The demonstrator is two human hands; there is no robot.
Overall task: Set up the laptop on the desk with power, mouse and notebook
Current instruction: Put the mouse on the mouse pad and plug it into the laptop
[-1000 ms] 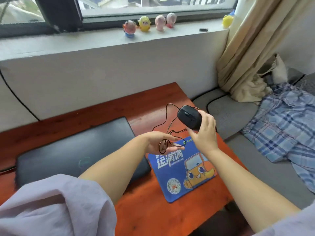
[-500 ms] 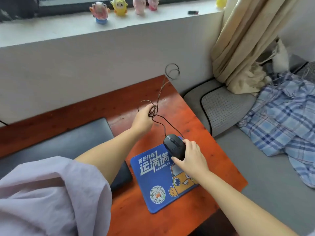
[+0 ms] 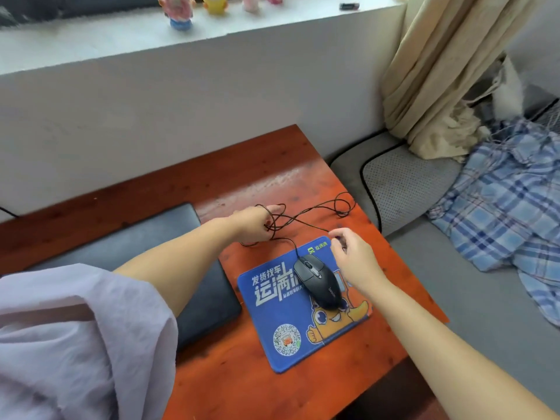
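A black wired mouse (image 3: 319, 281) lies on a blue mouse pad (image 3: 291, 325) at the right of the red-brown desk (image 3: 236, 377). Its thin black cable (image 3: 306, 213) runs in loose loops across the desk behind the pad. My left hand (image 3: 253, 224) rests on the desk with the cable loops tangled around its fingers. My right hand (image 3: 353, 257) hovers just right of the mouse, fingers loosely curled, holding nothing. A closed black laptop (image 3: 157, 237) lies at the left, partly under my left arm.
A grey sofa (image 3: 472, 292) with a blue plaid cloth (image 3: 512, 201) adjoins the desk's right edge. A beige curtain (image 3: 433, 71) hangs behind it. Small toy figures (image 3: 181, 10) stand on the white window ledge. My lilac sleeve (image 3: 75, 344) fills the lower left.
My right hand set the mouse on the pad and let go of it. My left hand came down to the desk with the cable, whose loops now lie spread out.
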